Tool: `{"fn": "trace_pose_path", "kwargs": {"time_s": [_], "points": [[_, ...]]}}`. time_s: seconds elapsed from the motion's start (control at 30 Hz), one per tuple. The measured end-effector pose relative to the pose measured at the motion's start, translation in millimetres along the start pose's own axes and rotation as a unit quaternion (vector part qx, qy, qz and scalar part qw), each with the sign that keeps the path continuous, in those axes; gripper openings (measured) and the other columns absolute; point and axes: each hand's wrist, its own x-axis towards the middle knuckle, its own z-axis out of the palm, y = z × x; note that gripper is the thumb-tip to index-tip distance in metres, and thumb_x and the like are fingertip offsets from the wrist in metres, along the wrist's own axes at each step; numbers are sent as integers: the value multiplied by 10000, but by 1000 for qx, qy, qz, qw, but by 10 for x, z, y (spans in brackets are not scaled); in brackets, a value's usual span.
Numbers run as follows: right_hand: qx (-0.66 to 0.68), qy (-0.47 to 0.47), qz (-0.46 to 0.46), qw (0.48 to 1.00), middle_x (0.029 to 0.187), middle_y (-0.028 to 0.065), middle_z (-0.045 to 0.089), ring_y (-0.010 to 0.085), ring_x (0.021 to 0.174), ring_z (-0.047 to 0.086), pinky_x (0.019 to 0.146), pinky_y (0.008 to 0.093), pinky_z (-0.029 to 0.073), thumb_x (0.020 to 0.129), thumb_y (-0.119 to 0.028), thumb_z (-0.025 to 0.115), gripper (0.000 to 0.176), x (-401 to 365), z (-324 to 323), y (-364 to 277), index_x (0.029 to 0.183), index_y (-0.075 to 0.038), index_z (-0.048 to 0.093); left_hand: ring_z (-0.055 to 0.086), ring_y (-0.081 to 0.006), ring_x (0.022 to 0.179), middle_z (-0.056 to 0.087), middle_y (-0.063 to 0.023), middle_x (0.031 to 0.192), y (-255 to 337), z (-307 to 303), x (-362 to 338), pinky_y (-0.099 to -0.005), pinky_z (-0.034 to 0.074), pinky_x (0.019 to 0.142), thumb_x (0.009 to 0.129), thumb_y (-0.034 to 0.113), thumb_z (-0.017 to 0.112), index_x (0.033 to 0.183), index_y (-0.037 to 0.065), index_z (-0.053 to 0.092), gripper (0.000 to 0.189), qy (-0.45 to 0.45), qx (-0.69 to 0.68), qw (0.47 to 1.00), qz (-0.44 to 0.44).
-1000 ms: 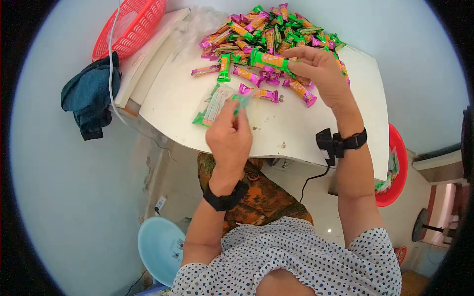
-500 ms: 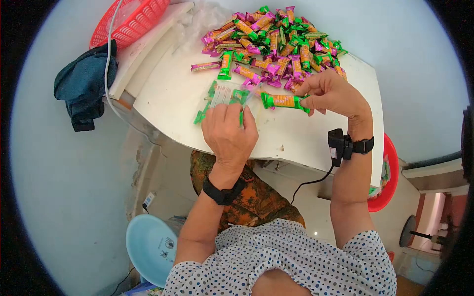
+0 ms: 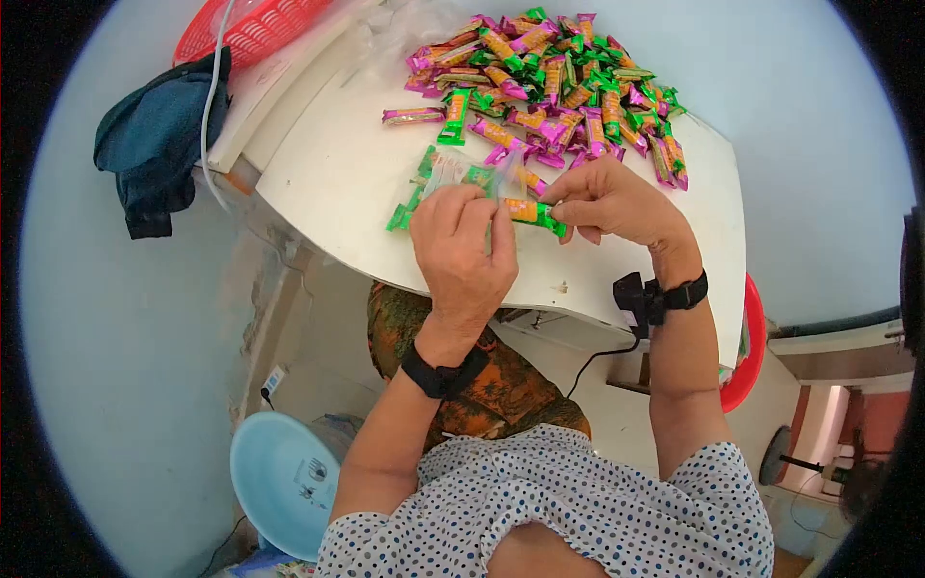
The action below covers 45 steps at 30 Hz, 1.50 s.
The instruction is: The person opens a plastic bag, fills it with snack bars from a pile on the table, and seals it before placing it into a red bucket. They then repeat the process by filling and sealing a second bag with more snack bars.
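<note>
Between the thumb and fingers of my right hand (image 3: 612, 205) is the end of a green and orange wrapped snack bar (image 3: 525, 210). Its other end reaches the mouth of a clear plastic bag (image 3: 453, 171). My left hand (image 3: 465, 236) lies over the bag's near side, fingers closed on its edge, covering part of it. Green-wrapped bars (image 3: 405, 210) show through the film. Just beyond the hands spreads a large heap of pink and green wrapped bars (image 3: 559, 82). One green bar (image 3: 454, 117) and one pink bar (image 3: 414, 116) lie at its left edge.
The white table (image 3: 337, 217) has a curved front edge. A red basket (image 3: 279, 29) and a dark cloth (image 3: 159, 144) are at the far left. Below stands a light blue basin (image 3: 284, 482). A red tub (image 3: 754, 347) sits beyond the table's right edge. A cable runs from my right wrist.
My right hand has moved left and slightly down, bringing the green bar's front end to the bag's mouth. My left hand has shifted slightly right, still on the bag.
</note>
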Motion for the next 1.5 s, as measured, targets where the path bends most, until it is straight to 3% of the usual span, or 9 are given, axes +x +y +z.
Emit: {"fn": "trace_pose_path", "kwargs": {"time_s": [0.53, 0.73, 0.8, 0.87, 1.03, 1.13, 1.23, 1.43, 1.5], "points": [[118, 22, -31, 992, 653, -56, 558, 29, 506, 444, 444, 223, 312, 872, -47, 652, 65, 337, 559, 248, 824, -60, 693, 616, -379, 1029, 644, -152, 1032, 8, -24, -11, -475, 481, 923, 819, 39, 694, 915, 15, 600, 137, -20, -99, 995, 9], [126, 25, -51, 990, 694, -40, 597, 16, 588, 480, 482, 231, 354, 846, -45, 672, 69, 354, 651, 211, 904, -80, 685, 617, -380, 1042, 640, -156, 1067, -7, -24, -7, -478, 480, 936, 827, 42, 679, 914, 11, 595, 125, -20, -108, 994, 19], [33, 82, -201, 976, 702, -25, 610, 16, 621, 514, 498, 233, 384, 848, -56, 674, 78, 471, 734, 323, 925, -63, 678, 618, -381, 1043, 639, -161, 1075, -1, -32, -4, -480, 483, 933, 830, 42, 675, 919, 9, 594, 125, -22, -106, 994, 22], [-6, 99, -259, 961, 701, -10, 621, 26, 628, 545, 506, 236, 411, 854, -69, 672, 72, 495, 742, 360, 923, -46, 674, 618, -384, 1042, 638, -170, 1078, 11, -26, 3, -480, 488, 925, 834, 44, 674, 926, 8, 592, 128, -24, -100, 994, 24], [-43, -31, -32, 998, 674, 6, 629, 71, 535, 578, 478, 243, 438, 882, -98, 669, 100, 342, 461, 229, 829, -15, 668, 613, -399, 1028, 633, -186, 1082, -4, 10, -27, -473, 500, 896, 836, 48, 677, 934, 7, 590, 138, -15, -93, 996, -1], [-56, 18, -11, 998, 653, 6, 618, 84, 468, 551, 447, 243, 427, 899, -112, 675, 150, 144, 316, -73, 788, -11, 679, 611, -401, 1007, 628, -182, 1075, 1, -11, -11, -472, 503, 887, 833, 49, 682, 924, 9, 584, 140, -24, -100, 995, -5], [-13, 118, -15, 993, 660, 16, 630, 70, 471, 550, 442, 237, 420, 907, -134, 687, 135, 50, 145, -221, 853, -15, 718, 608, -398, 997, 624, -175, 1069, 8, -18, -14, -475, 499, 889, 830, 50, 684, 915, 12, 578, 141, -24, -100, 995, -4], [-210, 176, -149, 950, 790, 21, 667, 48, 587, 585, 522, 209, 447, 927, -73, 635, 146, 391, -66, -391, 1007, 15, 720, 602, -391, 1012, 623, -167, 1068, 8, -29, -35, -485, 484, 913, 825, 47, 684, 929, 18, 577, 153, -25, -101, 995, 1], [-356, 185, -256, 879, 954, 73, 709, 175, 781, 669, 647, 291, 516, 906, -41, 626, 179, 719, -120, -328, 1058, -25, 717, 601, -390, 1016, 623, -167, 1067, 4, -14, -51, -488, 483, 916, 825, 47, 683, 935, 18, 576, 156, -22, -104, 994, 0]]}}
